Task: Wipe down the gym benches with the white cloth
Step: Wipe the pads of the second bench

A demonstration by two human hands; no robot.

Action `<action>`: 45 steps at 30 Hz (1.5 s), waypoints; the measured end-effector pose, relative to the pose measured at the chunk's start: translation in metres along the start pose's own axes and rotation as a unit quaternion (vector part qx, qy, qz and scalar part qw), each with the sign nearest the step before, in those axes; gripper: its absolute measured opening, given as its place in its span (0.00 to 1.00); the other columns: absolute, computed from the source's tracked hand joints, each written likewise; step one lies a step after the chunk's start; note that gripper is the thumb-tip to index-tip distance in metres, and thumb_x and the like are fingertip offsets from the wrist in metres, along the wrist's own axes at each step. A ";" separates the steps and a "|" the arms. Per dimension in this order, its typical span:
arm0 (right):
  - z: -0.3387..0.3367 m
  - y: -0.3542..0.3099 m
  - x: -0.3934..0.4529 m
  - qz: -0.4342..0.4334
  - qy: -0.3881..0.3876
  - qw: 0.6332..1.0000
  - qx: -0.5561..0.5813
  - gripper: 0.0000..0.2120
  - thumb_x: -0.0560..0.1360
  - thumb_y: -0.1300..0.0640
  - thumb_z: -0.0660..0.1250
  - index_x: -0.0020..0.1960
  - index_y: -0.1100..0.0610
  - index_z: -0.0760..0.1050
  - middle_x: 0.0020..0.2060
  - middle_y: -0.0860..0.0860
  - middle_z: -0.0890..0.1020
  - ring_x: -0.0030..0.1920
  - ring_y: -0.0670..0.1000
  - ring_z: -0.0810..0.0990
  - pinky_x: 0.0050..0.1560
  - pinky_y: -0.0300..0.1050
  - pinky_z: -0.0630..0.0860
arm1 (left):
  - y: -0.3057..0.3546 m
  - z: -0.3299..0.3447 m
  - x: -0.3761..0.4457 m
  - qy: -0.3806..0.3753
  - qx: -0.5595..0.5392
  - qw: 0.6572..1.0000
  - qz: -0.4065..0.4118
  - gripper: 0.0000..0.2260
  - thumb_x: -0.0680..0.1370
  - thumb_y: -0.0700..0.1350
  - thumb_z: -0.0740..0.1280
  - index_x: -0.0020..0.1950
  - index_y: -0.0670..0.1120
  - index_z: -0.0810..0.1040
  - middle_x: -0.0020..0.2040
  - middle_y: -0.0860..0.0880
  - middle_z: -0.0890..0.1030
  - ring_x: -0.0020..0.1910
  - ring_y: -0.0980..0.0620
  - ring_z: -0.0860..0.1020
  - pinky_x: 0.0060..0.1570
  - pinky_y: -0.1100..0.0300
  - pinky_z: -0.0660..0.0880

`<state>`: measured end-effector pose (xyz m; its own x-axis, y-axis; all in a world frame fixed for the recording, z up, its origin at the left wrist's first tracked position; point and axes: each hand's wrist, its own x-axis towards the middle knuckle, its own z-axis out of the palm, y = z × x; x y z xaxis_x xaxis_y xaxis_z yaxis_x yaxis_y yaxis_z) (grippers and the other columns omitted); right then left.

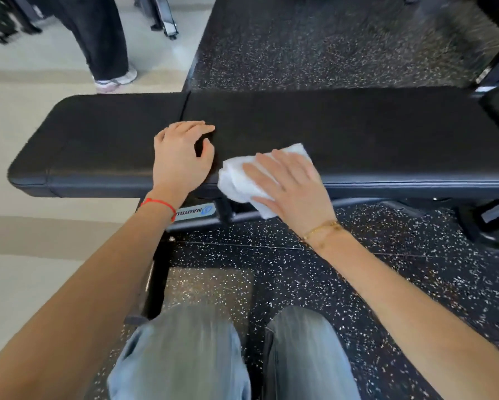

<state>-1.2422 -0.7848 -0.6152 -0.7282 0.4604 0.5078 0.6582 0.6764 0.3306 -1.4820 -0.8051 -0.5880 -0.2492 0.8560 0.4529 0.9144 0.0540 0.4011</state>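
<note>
Head view: the right hand (288, 183) is pressing the white cloth (242, 180) flat, fingers straight, over the bench (387, 134) near edge, spreading pressure for wiping. The left hand (182, 157) is resting beside it, grip released, likely bracing.

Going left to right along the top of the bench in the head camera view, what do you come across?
Bare end of the bench → seam between the pads → left hand resting on the pad → white cloth → right hand pressing the cloth → long bare pad.
</note>
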 end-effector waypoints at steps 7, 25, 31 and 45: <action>-0.012 0.059 -0.053 0.080 0.016 0.996 0.028 0.23 0.81 0.45 0.56 0.72 0.55 0.64 0.67 0.57 0.73 0.67 0.62 0.72 0.67 0.58 0.63 | 0.001 0.004 0.001 0.004 -0.001 1.000 0.004 0.17 0.75 0.50 0.60 0.60 0.52 0.81 0.61 0.52 0.81 0.61 0.49 0.77 0.65 0.43 0.70; 0.002 0.036 -0.039 0.052 0.009 0.998 -0.037 0.26 0.79 0.45 0.60 0.74 0.51 0.60 0.69 0.53 0.70 0.68 0.61 0.69 0.68 0.58 0.63 | 0.051 0.017 0.006 -0.046 -0.006 0.999 0.015 0.18 0.77 0.52 0.57 0.62 0.50 0.79 0.63 0.51 0.80 0.65 0.50 0.75 0.72 0.41 0.60; -0.004 0.079 -0.076 0.048 -0.004 0.998 -0.033 0.27 0.79 0.51 0.63 0.75 0.51 0.57 0.69 0.55 0.70 0.68 0.61 0.70 0.67 0.57 0.66 | 0.070 0.038 0.003 -0.022 -0.019 1.000 0.008 0.18 0.77 0.50 0.57 0.62 0.49 0.79 0.62 0.50 0.80 0.63 0.47 0.75 0.68 0.44 0.67; -0.005 0.092 -0.091 0.058 -0.004 0.998 -0.032 0.27 0.77 0.63 0.60 0.74 0.51 0.60 0.70 0.55 0.71 0.69 0.61 0.69 0.67 0.59 0.67 | 0.073 0.040 -0.004 -0.012 0.003 1.000 0.013 0.18 0.77 0.48 0.58 0.63 0.48 0.79 0.65 0.49 0.78 0.65 0.47 0.74 0.70 0.42 0.64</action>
<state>-1.1141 -0.7672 -0.6273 -0.6469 0.5382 0.5401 0.7493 0.5801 0.3194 -1.4014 -0.7845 -0.5923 -0.2183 0.8692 0.4436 0.9224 0.0354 0.3846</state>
